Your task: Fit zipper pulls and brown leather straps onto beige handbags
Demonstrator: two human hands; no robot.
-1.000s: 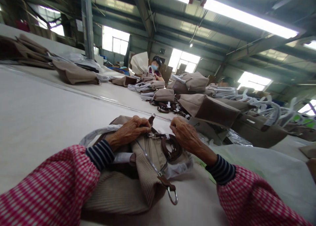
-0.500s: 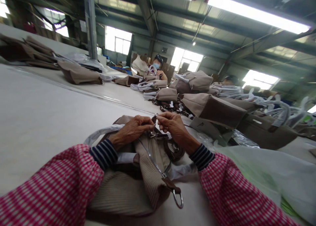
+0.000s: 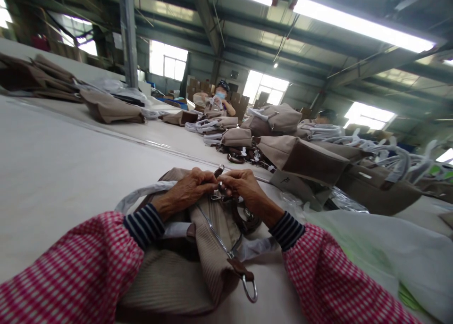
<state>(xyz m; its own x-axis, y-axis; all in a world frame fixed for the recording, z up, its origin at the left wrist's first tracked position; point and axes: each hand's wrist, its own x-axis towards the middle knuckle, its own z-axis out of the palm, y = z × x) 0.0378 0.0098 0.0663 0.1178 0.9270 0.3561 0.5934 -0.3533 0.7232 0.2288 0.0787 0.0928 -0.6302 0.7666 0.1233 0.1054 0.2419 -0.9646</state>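
A beige ribbed handbag (image 3: 170, 277) with brown trim lies before me, its metal zipper (image 3: 217, 236) running along the top. At its near end hangs a metal D-ring (image 3: 250, 288) on a leather tab. My left hand (image 3: 193, 189) is closed in a pinch at the brown leather tab (image 3: 219, 171) on the far end. My right hand (image 3: 244, 187) is closed, fingertips meeting the left ones; a small dark metal piece shows between them, mostly hidden. Just below are a metal clasp (image 3: 215, 197) and a coiled brown strap (image 3: 246, 220). A plastic-wrapped handle (image 3: 132, 196) arches at left.
More beige and brown handbags (image 3: 300, 156) are piled on the right, with others (image 3: 109, 107) along the table's far left. Clear plastic sheeting (image 3: 382, 244) lies at right. A masked co-worker (image 3: 222, 100) is behind the piles. A grey post (image 3: 128, 41) rises beyond the table.
My right hand has lowered slightly and its fingers have closed in against my left fingertips. The end ring now shows above both hands. The bag stays in place; the view has shifted slightly.
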